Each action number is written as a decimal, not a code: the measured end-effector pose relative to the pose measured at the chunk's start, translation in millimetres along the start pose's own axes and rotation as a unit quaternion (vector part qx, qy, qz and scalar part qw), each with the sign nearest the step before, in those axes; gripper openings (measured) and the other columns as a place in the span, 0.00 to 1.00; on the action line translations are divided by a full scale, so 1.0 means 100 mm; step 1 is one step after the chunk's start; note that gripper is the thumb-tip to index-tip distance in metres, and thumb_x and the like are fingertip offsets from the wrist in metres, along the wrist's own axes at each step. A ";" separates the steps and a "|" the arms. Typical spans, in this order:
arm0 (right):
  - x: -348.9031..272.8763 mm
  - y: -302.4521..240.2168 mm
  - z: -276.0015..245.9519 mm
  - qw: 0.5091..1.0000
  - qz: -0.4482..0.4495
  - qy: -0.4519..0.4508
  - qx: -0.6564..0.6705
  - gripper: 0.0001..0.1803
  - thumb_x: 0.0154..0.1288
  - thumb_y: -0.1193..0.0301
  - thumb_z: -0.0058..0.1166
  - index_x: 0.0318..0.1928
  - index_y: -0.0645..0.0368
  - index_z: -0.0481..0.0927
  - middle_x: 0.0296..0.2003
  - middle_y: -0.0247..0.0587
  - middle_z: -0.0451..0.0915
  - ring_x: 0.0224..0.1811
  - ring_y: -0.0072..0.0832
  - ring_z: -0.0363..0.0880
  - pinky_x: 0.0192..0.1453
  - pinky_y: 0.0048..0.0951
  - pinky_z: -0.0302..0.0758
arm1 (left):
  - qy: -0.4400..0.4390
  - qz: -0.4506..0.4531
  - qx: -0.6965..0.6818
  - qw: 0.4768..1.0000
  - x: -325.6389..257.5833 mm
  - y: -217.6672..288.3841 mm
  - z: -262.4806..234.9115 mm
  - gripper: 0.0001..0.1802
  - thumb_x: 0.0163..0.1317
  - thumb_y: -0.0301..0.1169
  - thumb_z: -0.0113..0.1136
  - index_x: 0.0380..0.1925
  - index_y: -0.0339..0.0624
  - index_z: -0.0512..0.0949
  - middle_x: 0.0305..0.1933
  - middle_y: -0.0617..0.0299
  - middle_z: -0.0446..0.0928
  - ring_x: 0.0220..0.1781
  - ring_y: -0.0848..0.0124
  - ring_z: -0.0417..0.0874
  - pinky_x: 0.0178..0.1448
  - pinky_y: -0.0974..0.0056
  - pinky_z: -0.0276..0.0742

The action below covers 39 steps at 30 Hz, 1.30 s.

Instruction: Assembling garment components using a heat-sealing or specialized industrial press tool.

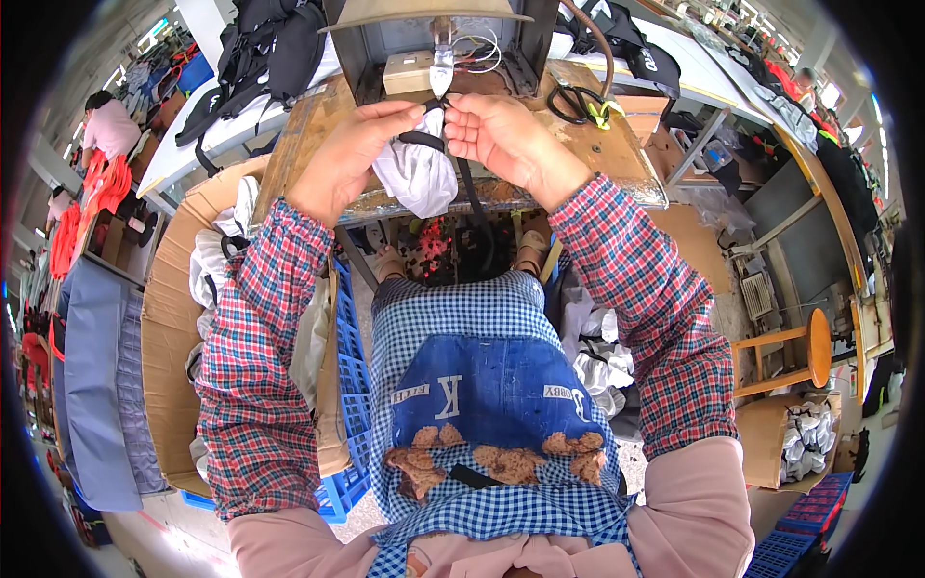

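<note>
At the front of a metal machine housing [352, 58], my left hand [358, 154] and my right hand [515, 143] meet just below its pale pointed tip [440, 79]. Thumb and fingers of the left hand are pinched on a black strap [422, 140] joined to a bunched white fabric piece [424, 183]. The right hand closes its fingertips on the same strap near the tip; its other fingers curl loosely. A loose strap tail [472, 197] hangs over the bench's front edge toward my lap. The exact grip point is partly hidden by my fingers.
Black-handled scissors [576, 104] lie on the wooden bench [617, 159] to the right. A cardboard box [169, 337] with white pieces stands at my left, beside a blue crate [354, 347]. More white pieces [605, 361] are at my right, near a wooden stool [819, 349].
</note>
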State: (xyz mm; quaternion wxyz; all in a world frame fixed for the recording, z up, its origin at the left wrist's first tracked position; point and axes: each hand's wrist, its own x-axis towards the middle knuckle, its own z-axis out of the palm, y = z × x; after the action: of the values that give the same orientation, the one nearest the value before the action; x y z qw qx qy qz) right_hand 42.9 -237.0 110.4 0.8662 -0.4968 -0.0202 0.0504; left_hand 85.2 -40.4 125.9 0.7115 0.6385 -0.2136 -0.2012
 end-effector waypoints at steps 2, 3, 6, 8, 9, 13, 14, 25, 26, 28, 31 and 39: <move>0.00 0.00 0.01 1.000 -0.001 0.002 -0.001 0.10 0.71 0.67 0.52 0.41 0.61 0.77 0.33 0.34 0.78 0.35 0.26 0.78 0.42 0.32 0.79 | 0.007 0.007 0.000 1.000 -0.01 0.00 0.01 0.18 0.63 0.33 0.65 0.49 0.32 0.79 0.43 0.61 0.82 0.43 0.75 0.82 0.49 0.68 0.77; 0.00 0.01 0.01 1.000 -0.002 0.005 -0.002 0.10 0.71 0.67 0.52 0.41 0.61 0.77 0.33 0.34 0.78 0.35 0.26 0.78 0.42 0.32 0.79 | 0.009 0.009 -0.002 1.000 -0.02 -0.01 0.01 0.18 0.63 0.32 0.65 0.49 0.32 0.79 0.43 0.61 0.83 0.43 0.75 0.82 0.48 0.69 0.77; 0.00 0.03 0.00 1.000 -0.007 0.012 0.007 0.10 0.71 0.67 0.51 0.41 0.61 0.77 0.34 0.34 0.79 0.35 0.26 0.78 0.42 0.32 0.78 | 0.014 0.009 -0.003 1.000 -0.03 -0.01 0.04 0.18 0.63 0.32 0.64 0.49 0.32 0.79 0.43 0.61 0.83 0.42 0.75 0.82 0.48 0.69 0.78; 0.00 0.05 0.00 1.000 -0.012 0.014 0.011 0.10 0.71 0.67 0.51 0.41 0.61 0.77 0.34 0.34 0.79 0.35 0.26 0.78 0.42 0.31 0.78 | 0.019 0.008 -0.003 1.000 -0.04 -0.01 0.05 0.18 0.63 0.32 0.64 0.49 0.32 0.79 0.43 0.61 0.83 0.42 0.75 0.82 0.48 0.69 0.78; 0.00 0.05 0.01 1.000 -0.017 0.016 0.014 0.10 0.71 0.67 0.51 0.41 0.61 0.77 0.34 0.34 0.79 0.35 0.25 0.78 0.42 0.31 0.78 | 0.016 0.007 -0.010 1.000 -0.04 -0.02 0.05 0.17 0.64 0.31 0.64 0.49 0.32 0.79 0.43 0.61 0.83 0.43 0.75 0.82 0.48 0.69 0.78; -0.02 0.07 0.05 0.999 -0.024 0.023 0.015 0.09 0.71 0.66 0.51 0.41 0.60 0.77 0.33 0.34 0.79 0.35 0.25 0.78 0.42 0.31 0.78 | 0.019 0.009 -0.018 1.000 -0.04 -0.03 0.04 0.17 0.64 0.31 0.63 0.49 0.32 0.80 0.44 0.61 0.83 0.42 0.75 0.83 0.47 0.69 0.78; -0.02 0.07 0.05 0.999 -0.028 0.028 0.017 0.09 0.71 0.67 0.51 0.40 0.60 0.77 0.33 0.34 0.79 0.35 0.25 0.79 0.42 0.31 0.78 | 0.018 0.009 -0.018 1.000 -0.04 -0.02 0.04 0.17 0.64 0.31 0.63 0.49 0.32 0.80 0.44 0.61 0.83 0.42 0.75 0.83 0.47 0.69 0.78; -0.06 0.07 0.11 0.998 -0.042 0.047 0.028 0.09 0.71 0.68 0.51 0.39 0.61 0.77 0.32 0.33 0.78 0.34 0.24 0.78 0.40 0.29 0.77 | 0.027 0.019 -0.028 0.999 -0.03 -0.03 0.06 0.16 0.63 0.31 0.64 0.47 0.32 0.80 0.41 0.61 0.83 0.41 0.74 0.83 0.46 0.68 0.78; -0.07 0.07 0.12 0.997 -0.045 0.047 0.029 0.09 0.71 0.68 0.51 0.38 0.61 0.77 0.32 0.33 0.78 0.34 0.24 0.77 0.39 0.28 0.77 | 0.027 0.019 -0.028 0.999 -0.03 -0.03 0.07 0.16 0.63 0.31 0.64 0.47 0.32 0.80 0.41 0.61 0.83 0.41 0.74 0.83 0.46 0.68 0.78; -0.08 0.07 0.13 0.997 -0.048 0.047 0.029 0.09 0.71 0.68 0.51 0.38 0.61 0.77 0.32 0.33 0.78 0.34 0.24 0.77 0.39 0.28 0.77 | 0.030 0.018 -0.027 0.999 -0.04 -0.02 0.08 0.17 0.63 0.32 0.64 0.48 0.32 0.80 0.41 0.60 0.83 0.41 0.74 0.83 0.46 0.68 0.78; -0.08 0.08 0.12 0.996 -0.056 0.052 0.036 0.09 0.71 0.67 0.51 0.38 0.60 0.77 0.32 0.33 0.78 0.34 0.24 0.77 0.39 0.28 0.77 | 0.033 0.021 -0.027 0.999 -0.05 -0.02 0.08 0.17 0.64 0.32 0.64 0.48 0.32 0.79 0.41 0.60 0.83 0.41 0.74 0.83 0.46 0.68 0.78; -0.10 0.06 0.13 0.996 -0.060 0.049 0.037 0.09 0.71 0.66 0.52 0.38 0.59 0.77 0.32 0.32 0.77 0.34 0.24 0.77 0.39 0.29 0.77 | 0.032 0.021 -0.012 0.999 -0.05 0.00 0.09 0.17 0.64 0.32 0.63 0.48 0.32 0.79 0.42 0.61 0.82 0.42 0.74 0.82 0.46 0.69 0.78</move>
State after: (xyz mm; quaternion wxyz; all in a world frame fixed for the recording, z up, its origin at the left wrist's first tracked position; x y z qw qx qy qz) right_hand 31.4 -224.3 112.1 0.8852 -0.4646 -0.0057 -0.0256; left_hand 75.6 -44.7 126.4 0.7299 0.6311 -0.2018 -0.1681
